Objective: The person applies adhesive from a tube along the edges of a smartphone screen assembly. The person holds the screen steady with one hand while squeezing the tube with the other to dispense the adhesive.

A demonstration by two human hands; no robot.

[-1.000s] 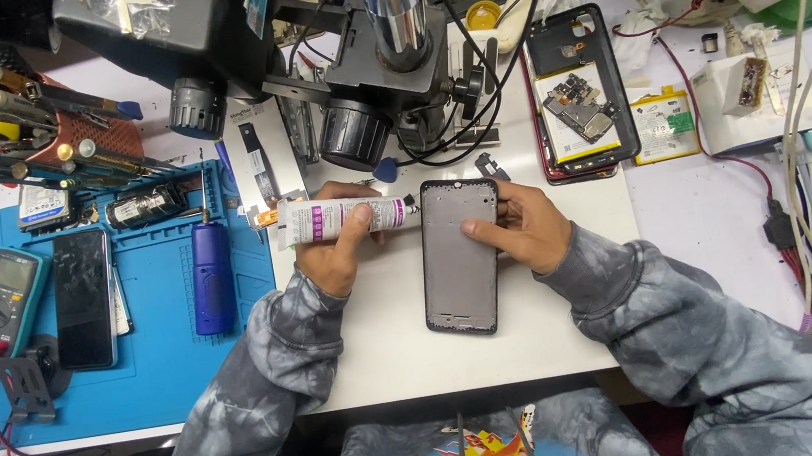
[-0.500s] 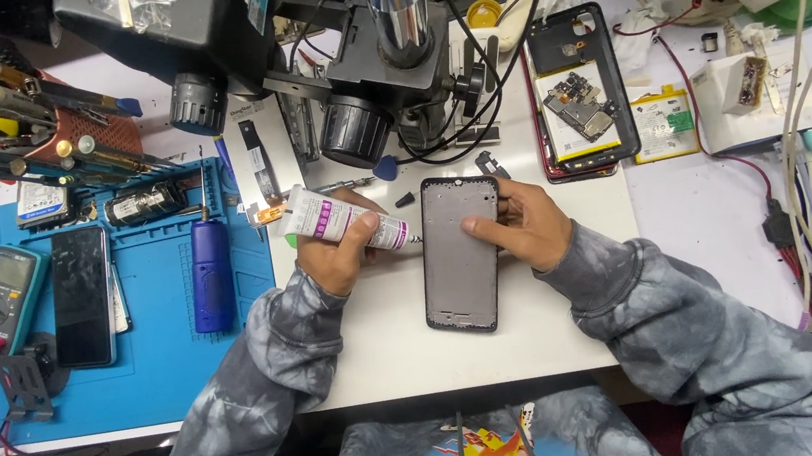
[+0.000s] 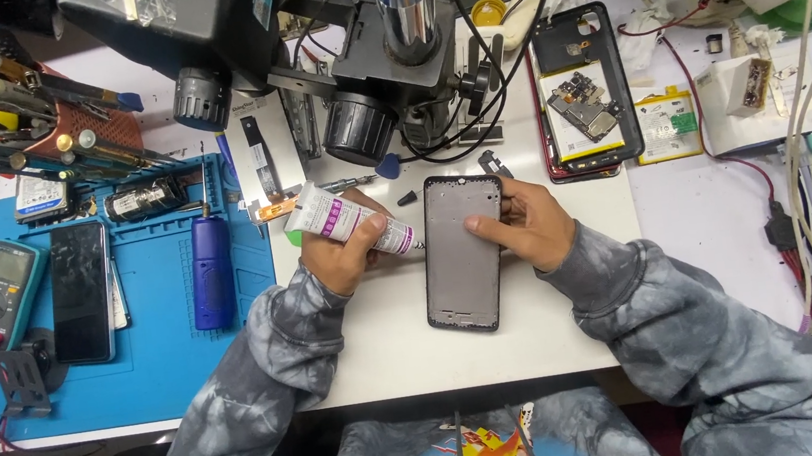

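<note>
Ahead: blocked by microscope [image 3: 390,79] and its cables.
Left: blue mat [image 3: 159,365] crowded with phone [image 3: 81,292], multimeter [image 3: 1,296].
Below phone frame [image 3: 461,252]: bare white desk [image 3: 389,350], open passage.

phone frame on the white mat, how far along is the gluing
Done, by the look of it: the phone frame lies stripped and flat, and a small black cap lies loose beside the glue tube. In hand: the left hand holds the tube with its nozzle at the frame's left edge, while the right hand steadies the frame. No glue bead can be made out. Left: the separate dark screen lies on the blue mat, unfitted.
</note>
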